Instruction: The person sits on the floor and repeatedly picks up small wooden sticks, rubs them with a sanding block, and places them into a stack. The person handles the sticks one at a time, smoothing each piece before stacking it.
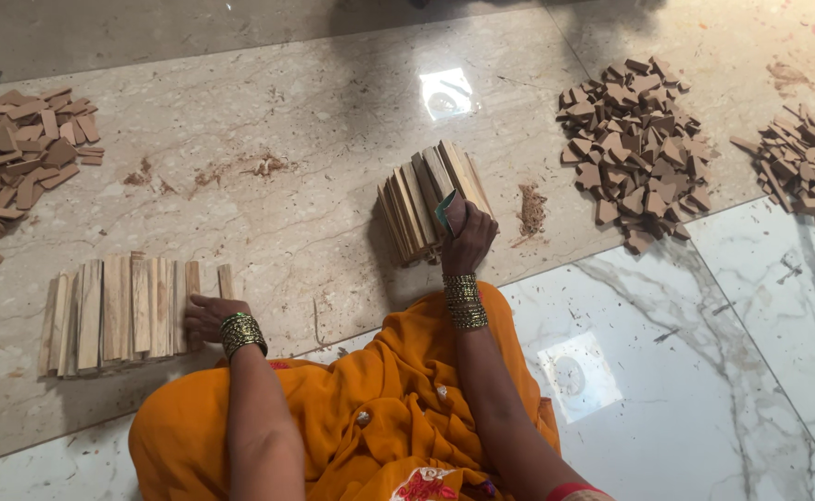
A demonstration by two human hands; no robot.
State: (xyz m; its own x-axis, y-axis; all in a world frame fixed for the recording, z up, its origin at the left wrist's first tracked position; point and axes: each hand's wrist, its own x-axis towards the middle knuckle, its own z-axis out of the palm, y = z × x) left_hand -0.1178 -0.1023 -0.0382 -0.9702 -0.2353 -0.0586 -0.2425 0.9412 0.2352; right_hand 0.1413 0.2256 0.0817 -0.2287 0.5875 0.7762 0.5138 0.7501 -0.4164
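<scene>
Bundle of pale wood strips (430, 199) stands on edge on the marble floor (314, 121), apparently steadied from the near side by the right hand (468, 237), fingers curled over a small green-backed sheet (446, 210) pressed against it. Left hand (205, 317) lies flat, fingers spread, on the laid-out strip row (120, 311). Brown offcut heap (637, 148) lies beyond the right fingertips.
</scene>
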